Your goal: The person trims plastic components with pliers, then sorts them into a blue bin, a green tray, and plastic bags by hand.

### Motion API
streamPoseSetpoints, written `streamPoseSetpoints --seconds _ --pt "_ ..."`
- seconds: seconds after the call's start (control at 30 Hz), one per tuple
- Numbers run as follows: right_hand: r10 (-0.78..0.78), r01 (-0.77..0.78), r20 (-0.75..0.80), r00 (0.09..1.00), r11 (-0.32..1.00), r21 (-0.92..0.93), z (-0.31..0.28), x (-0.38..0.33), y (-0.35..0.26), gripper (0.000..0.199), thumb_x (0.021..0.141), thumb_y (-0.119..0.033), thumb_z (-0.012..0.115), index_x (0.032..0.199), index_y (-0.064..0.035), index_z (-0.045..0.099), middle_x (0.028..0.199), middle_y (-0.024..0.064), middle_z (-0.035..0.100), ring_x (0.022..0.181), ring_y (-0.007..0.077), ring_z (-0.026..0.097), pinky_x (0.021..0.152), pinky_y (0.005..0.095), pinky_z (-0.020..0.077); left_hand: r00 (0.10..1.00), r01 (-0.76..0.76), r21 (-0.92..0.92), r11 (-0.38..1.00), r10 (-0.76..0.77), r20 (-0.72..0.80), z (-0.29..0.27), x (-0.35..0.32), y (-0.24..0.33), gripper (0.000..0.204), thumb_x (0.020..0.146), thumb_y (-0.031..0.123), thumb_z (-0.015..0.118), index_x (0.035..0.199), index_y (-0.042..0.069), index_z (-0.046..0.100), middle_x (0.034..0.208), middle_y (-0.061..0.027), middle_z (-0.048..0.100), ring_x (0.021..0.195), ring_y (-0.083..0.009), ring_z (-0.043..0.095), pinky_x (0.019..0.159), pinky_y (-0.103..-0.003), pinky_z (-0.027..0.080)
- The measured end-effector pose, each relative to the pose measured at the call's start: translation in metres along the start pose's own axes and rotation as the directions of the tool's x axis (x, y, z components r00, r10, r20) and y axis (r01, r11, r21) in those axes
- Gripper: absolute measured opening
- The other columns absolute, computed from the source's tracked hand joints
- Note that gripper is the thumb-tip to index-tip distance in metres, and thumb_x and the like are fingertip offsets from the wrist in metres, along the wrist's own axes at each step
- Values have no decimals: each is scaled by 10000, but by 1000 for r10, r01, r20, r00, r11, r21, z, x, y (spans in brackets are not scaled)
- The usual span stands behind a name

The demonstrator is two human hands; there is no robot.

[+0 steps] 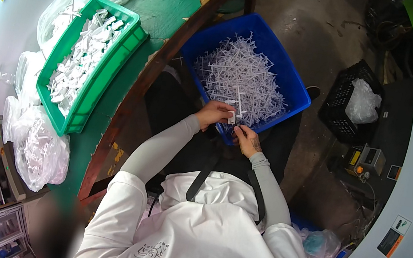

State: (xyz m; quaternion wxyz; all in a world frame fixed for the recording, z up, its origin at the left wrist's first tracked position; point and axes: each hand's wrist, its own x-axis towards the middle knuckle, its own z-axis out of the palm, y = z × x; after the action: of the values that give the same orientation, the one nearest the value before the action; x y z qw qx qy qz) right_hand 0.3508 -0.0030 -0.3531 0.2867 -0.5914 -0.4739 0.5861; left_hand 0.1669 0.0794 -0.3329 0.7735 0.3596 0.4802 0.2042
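A small white plastic part (pixel 231 117) sits between the two hands, just over the near rim of the blue bin (pixel 294 83). The left hand (pixel 212 114) has its fingers curled nearly closed and pinches the part at its left side. The right hand (pixel 248 139), at 5 o'clock from the part, has its fingers bent close together too, and the fingertips seem to grip a thin white piece joined to it; the exact contact is too small to tell.

The bin is of smooth hard plastic, square with rounded corners, and it holds a loose heap of sprues (pixel 241 78), thin white branching sticks that lie tangled.

At 9 o'clock from the bin stands a green tray (pixel 113 68), long and rectangular, filled with small white blocky parts. It rests on a green table (pixel 171 7) with a worn brown edge. Around the tray lie clear bags (pixel 41 149), soft and wrinkled, with more white parts inside. At 3 o'clock from the bin a black crate (pixel 342 104) with lattice walls stands on the floor.
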Motion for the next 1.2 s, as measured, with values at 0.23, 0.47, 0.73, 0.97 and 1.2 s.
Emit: streamPoseSetpoints --seconds 0.23,0.47,0.73,0.97,1.2 --pt "6 -6 0 1000 1000 -26 0 -1 -4 301 910 -304 548 969 -18 622 753 60 636 600 126 605 557 266 502 1000 -1 26 1000 1 0 -4 4 -4 297 867 83 619 1145 -12 573 1025 -83 620 955 -163 611 869 -294 506" --pt "-23 21 -17 1000 991 -131 1 0 -2 298 931 -307 508 843 -31 578 659 32 577 534 108 563 496 258 473 992 95 -32 995 -97 -82 4 0 4 268 904 225 585 1064 11 571 954 -68 623 858 -150 616 777 -262 519" --pt "-171 139 -78 982 939 -314 4 4 7 279 922 -298 476 837 -41 544 713 195 595 694 392 592 619 454 452 990 113 -168 979 -126 -70 5 -3 8 259 963 284 467 1116 75 467 906 -48 538 820 -172 613 712 -268 541" --pt "-304 217 -134 943 869 -444 8 1 4 274 932 -280 478 845 -30 547 717 170 597 697 372 591 612 402 456 994 69 -248 966 -89 -70 3 1 5 217 958 205 475 1072 25 514 914 -80 545 852 -219 633 769 -302 558" --pt "-186 139 -204 961 964 -226 2 3 -3 303 917 -349 515 983 -55 556 699 136 597 655 295 604 619 388 461 964 -12 16 1000 16 -264 3 1 3 220 917 192 535 989 -10 586 881 -94 587 791 -187 634 724 -289 555"
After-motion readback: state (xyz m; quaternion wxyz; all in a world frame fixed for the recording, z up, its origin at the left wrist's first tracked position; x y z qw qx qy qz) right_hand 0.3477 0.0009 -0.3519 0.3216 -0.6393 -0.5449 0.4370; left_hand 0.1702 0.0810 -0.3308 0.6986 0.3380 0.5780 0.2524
